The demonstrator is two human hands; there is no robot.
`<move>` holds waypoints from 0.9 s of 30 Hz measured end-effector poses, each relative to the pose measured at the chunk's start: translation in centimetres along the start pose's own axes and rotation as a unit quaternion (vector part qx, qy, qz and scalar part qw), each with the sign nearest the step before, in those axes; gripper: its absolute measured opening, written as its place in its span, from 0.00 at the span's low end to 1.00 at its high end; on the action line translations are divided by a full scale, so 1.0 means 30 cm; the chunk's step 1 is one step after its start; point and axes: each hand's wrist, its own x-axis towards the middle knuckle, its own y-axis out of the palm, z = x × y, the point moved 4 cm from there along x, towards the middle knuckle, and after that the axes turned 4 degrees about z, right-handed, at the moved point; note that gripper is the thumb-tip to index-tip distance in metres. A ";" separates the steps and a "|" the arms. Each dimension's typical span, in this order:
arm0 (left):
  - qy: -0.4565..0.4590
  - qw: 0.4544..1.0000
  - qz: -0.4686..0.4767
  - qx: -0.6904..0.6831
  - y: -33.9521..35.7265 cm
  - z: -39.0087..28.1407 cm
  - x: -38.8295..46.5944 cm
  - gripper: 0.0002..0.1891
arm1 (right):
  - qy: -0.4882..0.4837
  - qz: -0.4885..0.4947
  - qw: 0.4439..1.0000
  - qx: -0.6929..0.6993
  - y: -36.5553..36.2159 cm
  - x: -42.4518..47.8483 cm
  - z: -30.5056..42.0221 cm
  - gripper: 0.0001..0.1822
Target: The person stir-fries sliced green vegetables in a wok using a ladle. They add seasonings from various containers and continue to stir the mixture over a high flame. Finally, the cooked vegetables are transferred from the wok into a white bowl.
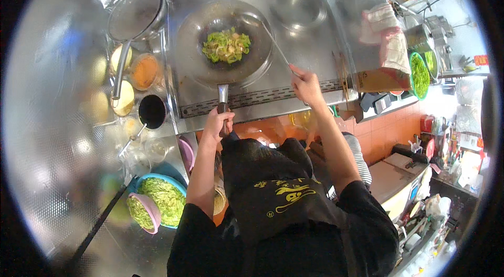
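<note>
My left hand [219,124] grips the dark handle [223,108] of a large wok [189,52] on the stainless steel cooktop. Cut green peppers [226,45], mixed with paler pieces, lie in the wok's middle. My right hand [307,84] is closed around the long metal shaft of a ladle [279,48]. The ladle's bowl end rests at the wok's upper right side, apart from the food; its edges are blurred by glare.
On the left stand a strainer [136,15], a tub of orange-brown seasoning [144,72] and a container of dark liquid [152,111]. Lower down, a blue basin [179,183] and a pink basket [154,212] hold shredded greens. A second wok ring [300,7] sits right; cloths [388,35] hang beyond.
</note>
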 end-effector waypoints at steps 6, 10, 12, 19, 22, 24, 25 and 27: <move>-0.012 1.000 0.013 0.018 0.022 -0.032 0.011 0.09 | 0.124 -0.008 0.978 0.165 0.289 -0.005 -0.078 0.23; -0.036 0.999 0.003 -0.035 -0.026 0.007 0.014 0.14 | 0.137 0.036 0.977 0.157 0.400 -0.022 -0.014 0.23; -0.063 0.997 0.002 -0.041 -0.010 0.004 0.006 0.14 | 0.124 0.028 0.984 0.123 0.402 -0.086 0.010 0.23; -0.066 0.996 0.040 -0.046 -0.032 -0.021 0.027 0.12 | -0.006 -0.027 0.973 -0.227 0.438 -0.150 0.115 0.22; -0.073 0.995 0.051 -0.036 -0.040 -0.052 0.020 0.10 | 0.026 -0.080 0.969 -0.234 0.437 -0.083 0.145 0.22; -0.074 0.995 0.048 -0.044 -0.051 -0.083 0.008 0.10 | 0.042 -0.126 0.968 -0.211 0.409 -0.091 0.169 0.22; -0.075 0.996 0.047 -0.025 -0.066 -0.096 0.010 0.10 | 0.051 -0.146 0.968 -0.200 0.394 -0.095 0.170 0.21; -0.077 0.996 0.039 0.010 -0.104 -0.120 0.014 0.10 | 0.039 -0.188 0.974 -0.123 0.401 -0.060 0.072 0.20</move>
